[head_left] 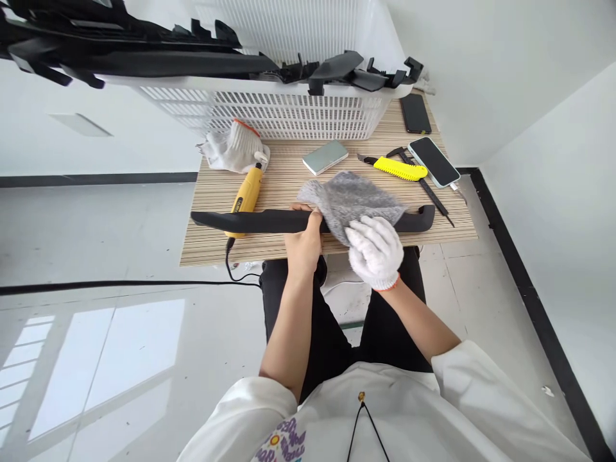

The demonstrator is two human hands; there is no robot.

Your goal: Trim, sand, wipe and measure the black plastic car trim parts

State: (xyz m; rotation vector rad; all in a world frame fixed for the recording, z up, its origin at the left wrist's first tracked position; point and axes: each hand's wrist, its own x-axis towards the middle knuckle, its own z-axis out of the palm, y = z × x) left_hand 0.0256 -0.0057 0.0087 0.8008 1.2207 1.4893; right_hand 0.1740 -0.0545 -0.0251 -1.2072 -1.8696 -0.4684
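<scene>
A long black plastic trim piece (269,221) with a hooked right end lies crosswise above the near edge of the table. My bare left hand (304,240) is closed around its middle, thumb on the near face. In a white knit glove, my right hand (375,250) presses a grey fluffy cloth (359,199) onto the trim piece right of centre. The cloth drapes over the piece and hides part of it. Beneath the left part of the piece lies a yellow corded tool (249,189), partly covered.
Behind stands a white slatted basket (298,112) with several black plastic parts (192,63) across its top. A white glove (235,146), a grey-green box (325,157), a yellow utility knife (399,168), a black caliper (433,196) and two phones, one charging (434,162), lie on the table (206,253).
</scene>
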